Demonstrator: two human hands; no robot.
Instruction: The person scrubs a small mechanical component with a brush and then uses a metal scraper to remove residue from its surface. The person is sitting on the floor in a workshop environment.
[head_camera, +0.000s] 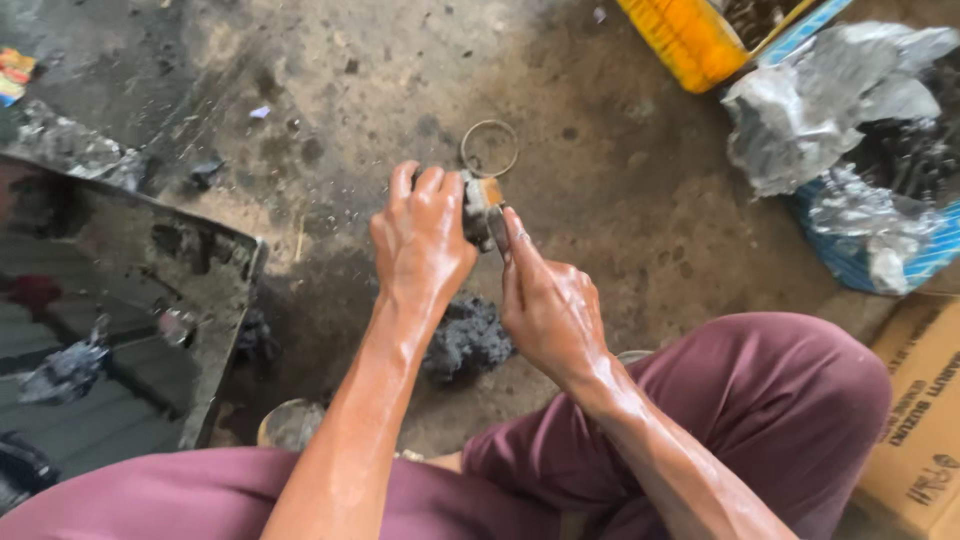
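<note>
My left hand (420, 240) grips a small greasy metal part (481, 205) with a brownish face, held above the dirty floor. A thin flat tool (497, 243) sits in my right hand (545, 305), pressed along by the forefinger with its tip against the part. Both hands are wet with oil. A metal ring (489, 148) lies on the floor just beyond the part. Below my hands a dark oily rag (468, 338) lies on the ground.
A black metal tray (215, 330) of dark liquid with parts in it stands at left. A yellow container (685, 35) and a blue crate with crumpled silver plastic (830, 110) are at upper right. A cardboard box (920, 400) is at right. My knees in maroon trousers (760, 400) frame the bottom.
</note>
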